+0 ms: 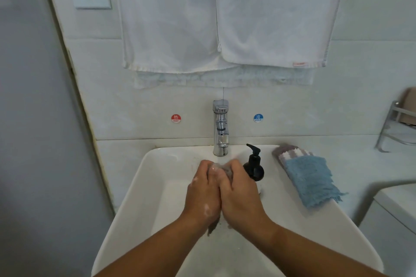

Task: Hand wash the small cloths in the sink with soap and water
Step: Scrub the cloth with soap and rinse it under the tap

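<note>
1. My left hand (203, 191) and right hand (240, 193), pressed together with fingers curled tight, grip one sudsy grey cloth (221, 167) over the sink (137, 182) basin, near its back edge.
2. Open basin to my left. One soap pump (254, 167) just beside my right knuckles, one tap (221, 128) behind.
3. Two more cloths on the right rim: blue cloth (313, 180) lying over striped cloth (290, 151).

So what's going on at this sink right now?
A person is washing a soapy grey cloth, gripped between the left hand and right hand over the white sink, below the faucet. A black soap pump bottle stands on the rim. A blue cloth lies over a striped cloth on the right edge.
</note>
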The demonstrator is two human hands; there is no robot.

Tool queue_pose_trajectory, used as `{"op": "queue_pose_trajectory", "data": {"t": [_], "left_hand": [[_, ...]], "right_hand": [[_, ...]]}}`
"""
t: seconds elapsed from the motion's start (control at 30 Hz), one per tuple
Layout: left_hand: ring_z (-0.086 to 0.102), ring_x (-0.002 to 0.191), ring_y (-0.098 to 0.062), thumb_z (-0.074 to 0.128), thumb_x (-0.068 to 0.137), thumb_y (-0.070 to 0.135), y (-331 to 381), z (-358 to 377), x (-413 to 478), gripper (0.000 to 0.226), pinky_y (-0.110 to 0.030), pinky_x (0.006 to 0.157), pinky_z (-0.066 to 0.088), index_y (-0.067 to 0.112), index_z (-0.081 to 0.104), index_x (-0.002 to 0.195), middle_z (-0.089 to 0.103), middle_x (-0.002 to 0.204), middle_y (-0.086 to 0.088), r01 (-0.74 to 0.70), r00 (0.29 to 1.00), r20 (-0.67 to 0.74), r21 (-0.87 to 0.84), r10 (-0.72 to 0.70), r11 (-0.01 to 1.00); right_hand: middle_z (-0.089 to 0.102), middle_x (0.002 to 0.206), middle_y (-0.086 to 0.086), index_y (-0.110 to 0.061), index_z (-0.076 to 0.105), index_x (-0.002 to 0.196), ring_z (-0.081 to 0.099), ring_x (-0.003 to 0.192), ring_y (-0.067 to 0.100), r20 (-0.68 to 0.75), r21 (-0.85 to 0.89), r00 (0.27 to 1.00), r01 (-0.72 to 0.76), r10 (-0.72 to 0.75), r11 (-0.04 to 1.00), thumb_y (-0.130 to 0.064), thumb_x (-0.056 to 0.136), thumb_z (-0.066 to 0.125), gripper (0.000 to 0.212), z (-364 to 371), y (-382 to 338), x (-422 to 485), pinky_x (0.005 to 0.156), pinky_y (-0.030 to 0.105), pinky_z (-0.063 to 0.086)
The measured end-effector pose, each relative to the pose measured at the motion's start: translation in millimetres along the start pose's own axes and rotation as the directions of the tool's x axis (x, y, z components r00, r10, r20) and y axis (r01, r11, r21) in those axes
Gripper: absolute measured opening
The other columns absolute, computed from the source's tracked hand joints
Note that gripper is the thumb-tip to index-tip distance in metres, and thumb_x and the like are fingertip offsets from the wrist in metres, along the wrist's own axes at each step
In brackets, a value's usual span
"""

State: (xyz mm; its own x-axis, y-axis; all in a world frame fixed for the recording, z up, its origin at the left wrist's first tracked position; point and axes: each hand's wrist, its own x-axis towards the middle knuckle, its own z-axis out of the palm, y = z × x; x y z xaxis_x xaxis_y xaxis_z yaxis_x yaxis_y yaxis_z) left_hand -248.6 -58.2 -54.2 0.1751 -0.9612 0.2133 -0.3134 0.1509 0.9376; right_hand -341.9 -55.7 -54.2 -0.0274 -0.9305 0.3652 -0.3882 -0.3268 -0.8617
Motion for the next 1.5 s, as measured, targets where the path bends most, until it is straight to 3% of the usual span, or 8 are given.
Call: {"op": "queue_pose_trajectory", "data": {"t": [0.2,0.33,0.47,0.73,0.87,1.03,1.3,1.5], "left_hand": [[0.066,0.093,-0.012,0.031,0.108,0.044,10,5,-9,0.027,-0.030,0.083,0.058,0.030,0.055,0.108,0.067,0.098,0.004,-0.037,0.999,0.031,-0.006,0.037,0.999],[0.064,0.088,-0.017,0.034,0.109,0.038,1,-3,6,0.024,-0.036,0.079,0.057,0.027,0.054,0.103,0.066,0.094,0.001,-0.023,0.998,-0.062,0.021,0.024,1.000],[0.068,0.085,-0.020,0.037,0.107,0.045,-3,4,-2,0.027,-0.043,0.077,0.060,0.028,0.056,0.099,0.069,0.090,0.001,0.005,0.999,0.045,-0.016,-0.005,1.000],[0.064,0.090,-0.014,0.035,0.109,0.039,18,-4,6,0.024,-0.022,0.072,0.053,0.026,0.055,0.106,0.066,0.096,0.002,-0.047,0.998,-0.051,0.013,0.048,0.999],[0.066,0.088,-0.019,0.031,0.109,0.040,11,0,-1,0.026,-0.040,0.080,0.058,0.026,0.053,0.103,0.067,0.095,-0.001,-0.016,1.000,0.026,0.026,0.016,1.000],[0.065,0.092,-0.015,0.032,0.108,0.041,20,5,-14,0.023,-0.034,0.085,0.059,0.028,0.052,0.108,0.065,0.100,0.001,-0.019,0.998,0.053,0.049,0.016,0.999],[0.065,0.088,-0.021,0.038,0.108,0.036,14,0,-9,0.023,-0.047,0.084,0.058,0.025,0.056,0.098,0.067,0.093,-0.002,0.046,0.998,-0.047,-0.002,-0.046,0.999],[0.066,0.090,-0.017,0.039,0.108,0.038,24,5,-19,0.022,-0.038,0.082,0.059,0.027,0.056,0.100,0.067,0.094,0.001,-0.018,1.000,0.009,-0.010,0.018,1.000]], "right_hand": [[0.064,0.090,-0.005,-0.025,0.054,0.097,0.064,0.084,0.011,-0.084,0.004,0.980,-0.179,0.179,0.984,-0.035,0.107,0.041,0.019,-1,10,20,0.081,0.034,0.057],[0.064,0.084,-0.005,-0.024,0.052,0.097,0.065,0.078,0.010,0.064,-0.007,0.996,-0.057,0.057,0.998,-0.034,0.107,0.043,0.016,-1,1,-4,0.072,0.029,0.058],[0.065,0.083,-0.013,-0.029,0.055,0.102,0.067,0.082,0.003,-0.012,-0.011,0.998,0.058,-0.058,0.998,-0.029,0.106,0.048,0.008,-9,-6,10,0.073,0.019,0.058],[0.064,0.084,-0.007,-0.028,0.052,0.097,0.064,0.077,0.008,0.024,-0.010,1.000,-0.019,0.020,1.000,-0.029,0.107,0.043,0.013,-7,4,-3,0.066,0.023,0.055],[0.065,0.084,-0.013,-0.029,0.054,0.101,0.066,0.083,0.004,-0.024,0.017,0.998,0.051,-0.050,0.999,-0.029,0.106,0.049,0.006,-9,-5,2,0.073,0.020,0.057],[0.063,0.090,-0.009,-0.025,0.054,0.104,0.065,0.084,0.010,-0.090,-0.003,0.988,-0.130,0.129,0.992,-0.031,0.108,0.044,0.013,-11,6,21,0.069,0.019,0.052],[0.064,0.080,-0.015,-0.034,0.053,0.098,0.066,0.082,0.001,-0.031,0.018,0.997,0.072,-0.072,0.997,-0.028,0.105,0.049,0.010,-7,-6,-8,0.068,0.017,0.056],[0.065,0.089,-0.006,-0.024,0.056,0.100,0.065,0.084,0.012,-0.034,0.002,0.985,-0.171,0.171,0.985,-0.033,0.106,0.045,0.015,-11,8,11,0.077,0.035,0.057]]}}
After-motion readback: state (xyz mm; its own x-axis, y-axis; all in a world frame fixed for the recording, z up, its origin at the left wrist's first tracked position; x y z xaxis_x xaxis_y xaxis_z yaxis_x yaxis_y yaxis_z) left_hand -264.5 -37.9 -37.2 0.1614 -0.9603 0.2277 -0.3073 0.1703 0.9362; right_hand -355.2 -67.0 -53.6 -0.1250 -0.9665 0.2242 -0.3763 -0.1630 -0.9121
